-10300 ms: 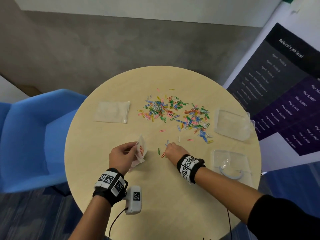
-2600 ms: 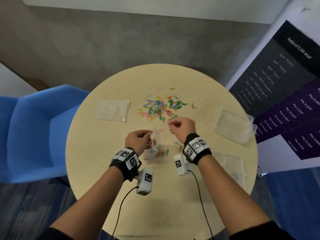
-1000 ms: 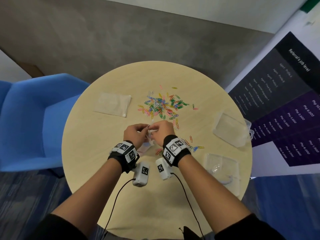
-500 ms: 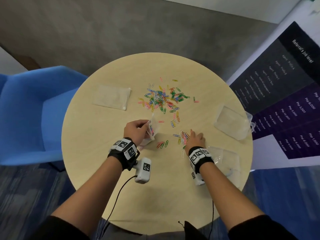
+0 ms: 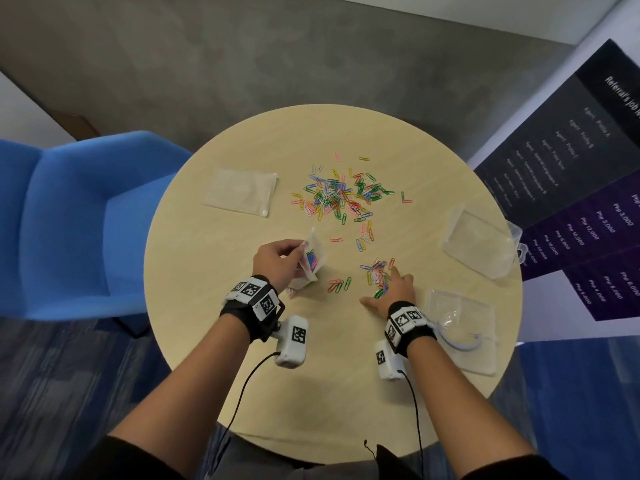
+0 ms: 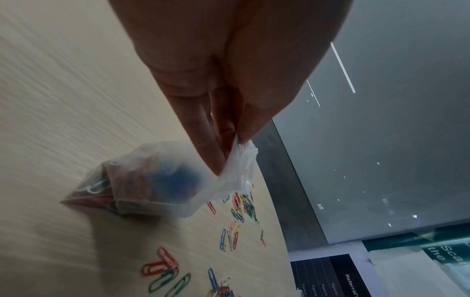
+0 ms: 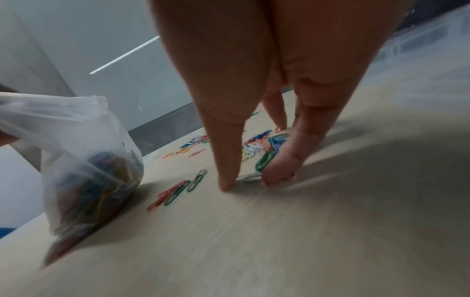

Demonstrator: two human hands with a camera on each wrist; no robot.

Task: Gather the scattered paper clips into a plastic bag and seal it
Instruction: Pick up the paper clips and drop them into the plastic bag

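A small clear plastic bag [image 5: 311, 263] with several coloured clips inside stands on the round wooden table [image 5: 329, 393]. My left hand [image 5: 277, 261] pinches the bag's top edge [image 6: 241, 160] between thumb and fingers. My right hand [image 5: 394, 289] lies low on the table with its fingers spread over a small heap of paper clips [image 5: 375, 273]. Its thumb [image 7: 226, 180] and a finger touch the tabletop on either side of a pale clip. A few clips [image 5: 339, 285] lie between bag and heap. The big pile of clips [image 5: 341, 197] sits farther back.
A flat empty bag [image 5: 240, 192] lies at the back left. A clear plastic box [image 5: 479, 244] stands at the right, and a clear sleeve holding a ring [image 5: 460, 327] lies near my right wrist. A blue chair [image 5: 69, 220] stands left of the table, a poster [image 5: 571, 185] right.
My right hand has left the bag's mouth and moved right, down onto the small heap of clips. My left hand still holds the bag in the same place.
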